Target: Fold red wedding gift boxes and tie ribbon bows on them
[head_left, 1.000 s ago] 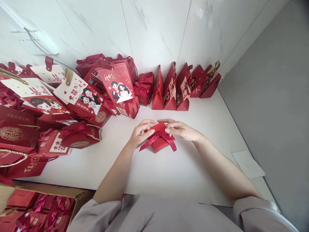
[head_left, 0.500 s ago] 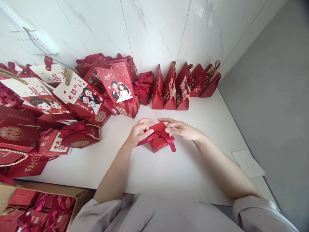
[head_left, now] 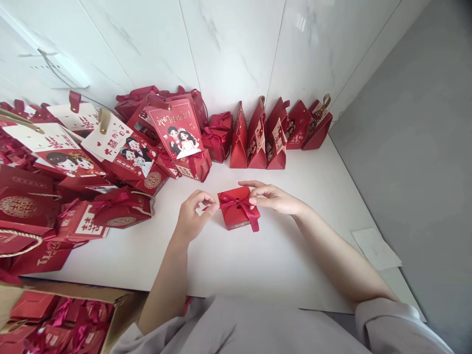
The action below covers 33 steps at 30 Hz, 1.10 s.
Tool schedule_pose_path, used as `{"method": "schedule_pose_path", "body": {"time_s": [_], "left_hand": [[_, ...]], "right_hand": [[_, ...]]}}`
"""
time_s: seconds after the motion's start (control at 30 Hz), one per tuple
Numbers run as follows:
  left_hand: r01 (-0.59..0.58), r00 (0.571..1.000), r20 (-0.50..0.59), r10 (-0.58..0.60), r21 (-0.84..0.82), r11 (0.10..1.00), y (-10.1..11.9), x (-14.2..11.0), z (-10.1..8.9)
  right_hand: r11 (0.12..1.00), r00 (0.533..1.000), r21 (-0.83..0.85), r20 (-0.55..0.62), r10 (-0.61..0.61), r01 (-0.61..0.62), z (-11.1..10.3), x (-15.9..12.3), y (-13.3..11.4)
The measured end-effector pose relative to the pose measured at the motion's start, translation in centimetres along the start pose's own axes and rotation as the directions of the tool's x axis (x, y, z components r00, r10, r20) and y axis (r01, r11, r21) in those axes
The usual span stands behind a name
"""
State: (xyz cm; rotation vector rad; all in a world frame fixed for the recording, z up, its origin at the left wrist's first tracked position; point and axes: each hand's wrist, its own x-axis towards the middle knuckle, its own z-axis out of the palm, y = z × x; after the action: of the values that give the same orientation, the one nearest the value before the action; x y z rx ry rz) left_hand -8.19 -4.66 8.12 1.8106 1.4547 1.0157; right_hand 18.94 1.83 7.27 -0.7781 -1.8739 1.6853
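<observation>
A small red gift box (head_left: 227, 218) sits on the white table in front of me, and a dark red ribbon (head_left: 254, 222) is tied in a bow across its top. To the left of the box, my left hand (head_left: 194, 212) pinches one end of the ribbon between thumb and index finger, apart from the box. At the right side of the bow, my right hand (head_left: 278, 199) grips the ribbon between thumb and fingers, its index finger stretched over the far corner of the box. One ribbon tail hangs over the near side.
Several red tent-shaped boxes (head_left: 257, 142) stand along the marble wall. Red and white gift bags (head_left: 118, 147) crowd the table's left side. At lower left, a cardboard carton (head_left: 123, 302) holds more red boxes. A white paper sheet (head_left: 376, 250) lies by the right edge.
My left hand has moved left, away from the box, drawing the ribbon end outward. My right hand stays at the bow, and the box has turned slightly.
</observation>
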Motion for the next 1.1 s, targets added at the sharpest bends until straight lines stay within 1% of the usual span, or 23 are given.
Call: {"method": "schedule_pose_path", "body": {"time_s": [0.1, 0.17, 0.23, 0.3, 0.37, 0.43, 0.57, 0.7, 0.83, 0.97, 1.03, 1.1], "left_hand": [[0.076, 0.997, -0.007, -0.076, 0.022, 0.997, 0.7, -0.7, 0.6], [0.122, 0.992, 0.002, -0.122, -0.035, 0.992, 0.6, -0.8, 1.1], [0.187, 0.982, 0.054, -0.181, -0.131, 0.974, 0.2, -0.8, 1.4], [0.270, 0.961, 0.128, -0.246, -0.222, 0.937, -0.2, -0.8, 1.5], [0.346, 0.933, 0.201, -0.298, -0.278, 0.896, -0.7, -0.8, 1.5], [0.395, 0.911, 0.259, -0.322, -0.318, 0.862, -1.0, -0.8, 1.6], [0.434, 0.890, 0.320, -0.324, -0.383, 0.815, -1.4, -0.8, 1.9], [0.466, 0.871, 0.367, -0.326, -0.409, 0.785, -1.7, -0.6, 2.0], [0.487, 0.852, 0.410, -0.326, -0.395, 0.779, -2.1, -0.4, 1.9], [0.476, 0.833, 0.478, -0.279, -0.361, 0.802, -2.1, -0.4, 1.5], [0.473, 0.811, 0.526, -0.255, -0.335, 0.815, -2.0, -0.5, 1.1], [0.478, 0.773, 0.590, -0.232, -0.302, 0.825, -2.0, -0.6, 0.6]], "right_hand": [[1.000, 1.000, 0.018, -0.001, -0.005, 0.005, 0.1, 0.2, 0.3], [0.999, 1.000, 0.043, -0.013, 0.005, -0.005, 0.2, 0.3, 0.5], [0.998, 0.999, 0.067, -0.031, 0.012, -0.010, 0.3, 0.5, 0.6], [0.997, 0.999, 0.081, -0.042, 0.012, -0.009, 0.4, 0.6, 0.8], [0.996, 0.999, 0.093, -0.049, 0.013, -0.008, 0.4, 0.6, 0.9], [0.994, 0.998, 0.105, -0.058, 0.021, -0.015, 0.4, 0.7, 1.1], [0.991, 0.996, 0.135, -0.077, 0.032, -0.022, 0.5, 0.8, 1.4], [0.985, 0.995, 0.174, -0.099, 0.030, -0.013, 0.7, 1.0, 1.5], [0.985, 0.995, 0.172, -0.098, 0.019, -0.001, 0.8, 1.1, 1.7], [0.988, 0.997, 0.153, -0.081, 0.016, -0.004, 0.5, 1.0, 1.8], [0.989, 0.997, 0.146, -0.065, 0.029, -0.019, 0.4, 0.9, 1.6], [0.990, 0.998, 0.139, -0.049, 0.043, -0.036, 0.2, 0.8, 1.3]]}}
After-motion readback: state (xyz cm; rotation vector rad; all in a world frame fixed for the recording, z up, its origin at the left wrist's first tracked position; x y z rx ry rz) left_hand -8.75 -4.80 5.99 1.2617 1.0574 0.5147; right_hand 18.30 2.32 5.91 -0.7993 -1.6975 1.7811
